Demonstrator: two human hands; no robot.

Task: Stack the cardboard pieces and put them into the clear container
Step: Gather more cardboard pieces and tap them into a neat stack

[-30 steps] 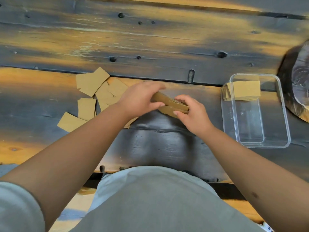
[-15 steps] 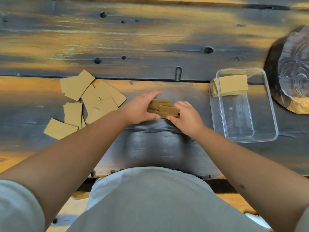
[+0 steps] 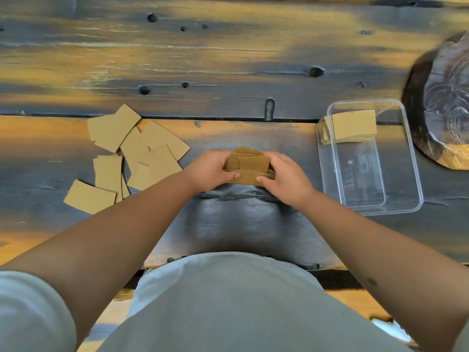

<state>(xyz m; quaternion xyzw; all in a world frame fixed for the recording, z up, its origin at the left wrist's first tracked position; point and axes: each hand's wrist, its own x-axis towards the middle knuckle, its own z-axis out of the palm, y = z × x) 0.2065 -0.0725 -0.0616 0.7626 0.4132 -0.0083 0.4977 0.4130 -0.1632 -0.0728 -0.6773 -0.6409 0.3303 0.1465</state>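
Note:
A small uneven stack of brown cardboard pieces [image 3: 250, 165] rests on the dark wooden table in the middle. My left hand [image 3: 210, 170] grips its left side and my right hand [image 3: 285, 174] grips its right side, both closed around it. Several loose cardboard pieces [image 3: 142, 153] lie scattered to the left. On the right stands the clear rectangular container [image 3: 406, 194], with a neat cardboard stack [image 3: 352, 125] at its far end.
A dark carved wooden slab [image 3: 441, 102] lies at the far right, just beyond the container. The table's near edge [image 3: 253, 262] runs close to my body. Bare wood stretches across the far half of the table.
The stack was held tilted above the table; now it sits lower and flatter between both hands. My view has shifted slightly, so everything appears moved a little left.

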